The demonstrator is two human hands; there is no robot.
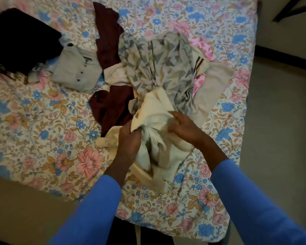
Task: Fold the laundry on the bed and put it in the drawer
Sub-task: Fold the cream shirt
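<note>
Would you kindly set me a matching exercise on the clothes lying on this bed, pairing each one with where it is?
Things:
1. cream garment
2. grey buttoned shirt
3. black garment
4. triangle-patterned cloth

Places:
A. at the far left of the bed
B. between the black garment and the maroon garment
C. bunched up just beyond the cream garment
D. gripped by the left hand and the right hand

Pairs: 1-D, 2-B, 3-A, 4-C.
</note>
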